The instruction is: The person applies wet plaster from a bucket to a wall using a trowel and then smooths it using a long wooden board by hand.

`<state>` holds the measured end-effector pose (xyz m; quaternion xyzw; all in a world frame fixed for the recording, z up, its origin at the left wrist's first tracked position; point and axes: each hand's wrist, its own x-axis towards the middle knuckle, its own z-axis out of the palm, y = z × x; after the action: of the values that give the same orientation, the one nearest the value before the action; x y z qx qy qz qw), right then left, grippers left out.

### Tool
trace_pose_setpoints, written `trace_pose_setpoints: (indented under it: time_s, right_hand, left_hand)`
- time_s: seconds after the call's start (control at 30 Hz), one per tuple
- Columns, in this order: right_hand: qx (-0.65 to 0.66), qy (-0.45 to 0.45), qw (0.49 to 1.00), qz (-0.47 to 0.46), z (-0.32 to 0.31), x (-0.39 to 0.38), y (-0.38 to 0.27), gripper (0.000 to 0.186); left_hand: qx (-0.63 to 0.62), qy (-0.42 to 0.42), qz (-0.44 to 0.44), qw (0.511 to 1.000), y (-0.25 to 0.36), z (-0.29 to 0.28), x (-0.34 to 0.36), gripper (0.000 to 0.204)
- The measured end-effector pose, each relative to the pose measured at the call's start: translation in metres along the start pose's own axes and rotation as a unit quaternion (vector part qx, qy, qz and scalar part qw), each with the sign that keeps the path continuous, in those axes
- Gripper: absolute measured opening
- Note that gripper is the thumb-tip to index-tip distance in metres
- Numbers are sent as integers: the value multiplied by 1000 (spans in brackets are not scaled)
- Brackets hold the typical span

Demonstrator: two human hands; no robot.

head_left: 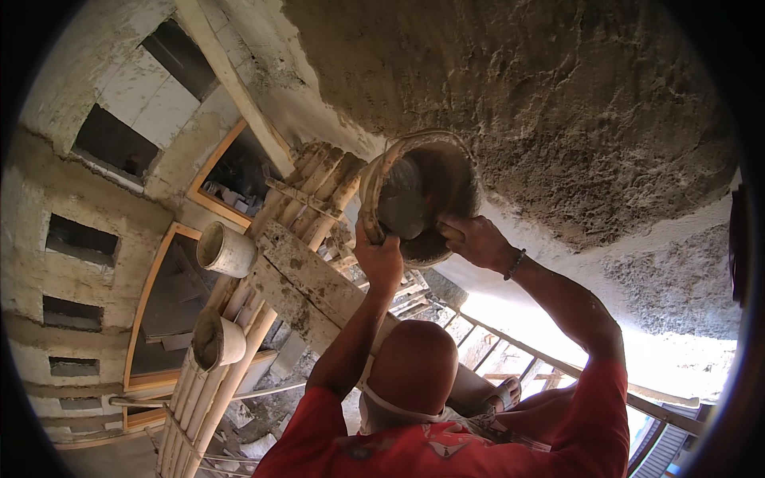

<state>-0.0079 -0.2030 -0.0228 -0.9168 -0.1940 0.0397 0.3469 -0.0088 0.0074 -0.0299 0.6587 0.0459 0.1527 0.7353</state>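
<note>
View: head camera, single view, looking onto a person in a red shirt at the lower centre.
Bucket: the large bucket is at the centre of the frame, tilted, its mouth toward the camera; rim and inner wall are crusted. Grey material shows inside; can't tell if it's mix or a tool blade.
Left hand: the left hand is at the bucket's lower left rim, fingers clamped over the edge, forearm coming up from the lower edge.
Right hand: the right hand is at the bucket's lower right side, fingers curled, tips reaching inside the mouth. Can't tell whether they pinch the wall or a small handle.
Bracelet: dark beaded bracelet on the right wrist.
White pails: upper pail and lower pail, left of centre, near each other, both smeared.
Scaffold: round poles run from lower left toward centre; a stained plank lies across them.
Plaster: rough brown plaster fills the upper right, bordering a paler surface.
Left side: wall with dark rectangular slots, plus an orange-brown window frame.
Lower right: sandalled foot near a railing, strong daylight behind.
</note>
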Motion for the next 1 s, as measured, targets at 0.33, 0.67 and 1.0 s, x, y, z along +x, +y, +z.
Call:
trace_pose_setpoints:
  time_s: [0.33,0.67,1.0]
  right_hand:
    - [-62,-65,996,-13,-94,36,-98,60]
    - [13,-224,972,71,-123,119,-139,42]
    - [-289,150,946,7,-213,146,-105,39]
  left_hand:
    - [-26,176,-94,980,-30,-87,13,65]
    - [4,256,-149,955,-43,-155,-6,75]
    - [-49,229,-156,960,-40,-153,3,65]
